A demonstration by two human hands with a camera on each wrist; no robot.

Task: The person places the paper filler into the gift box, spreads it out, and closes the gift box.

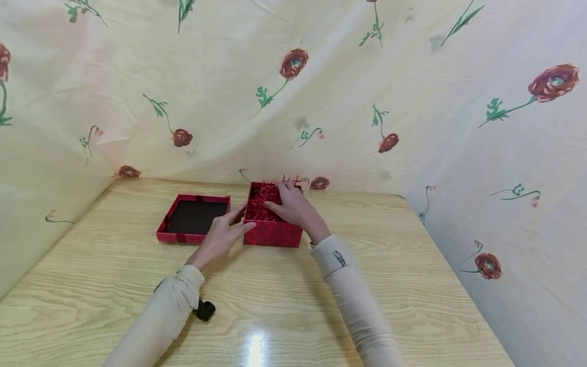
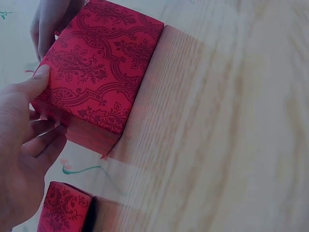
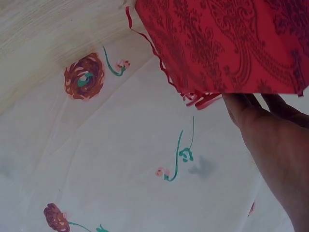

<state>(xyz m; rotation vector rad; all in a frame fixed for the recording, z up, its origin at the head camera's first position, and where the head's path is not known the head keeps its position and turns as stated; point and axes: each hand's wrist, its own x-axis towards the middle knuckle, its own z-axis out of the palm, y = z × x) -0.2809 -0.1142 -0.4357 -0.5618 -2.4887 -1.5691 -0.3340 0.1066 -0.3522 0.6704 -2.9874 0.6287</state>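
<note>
A red patterned box [image 1: 273,234] stands without its lid on the table, filled with red shredded paper [image 1: 259,204]. My left hand [image 1: 220,235] grips its near left corner, the thumb [image 2: 36,83] on the front wall and the fingers along the left side. My right hand [image 1: 295,205] reaches over the box's right part and rests on the shreds, thumb spread from the fingers. In the right wrist view the box wall hides most of those fingers. Some paper strips [image 3: 198,100] stick out over the rim.
The red lid [image 1: 181,238] lies left of the box, its black inside facing up. A small black object [image 1: 205,310] shows beside the left wrist. Behind the wood-grain table [image 1: 257,285] hangs a pale flowered cloth [image 1: 220,102], which also runs down the right side.
</note>
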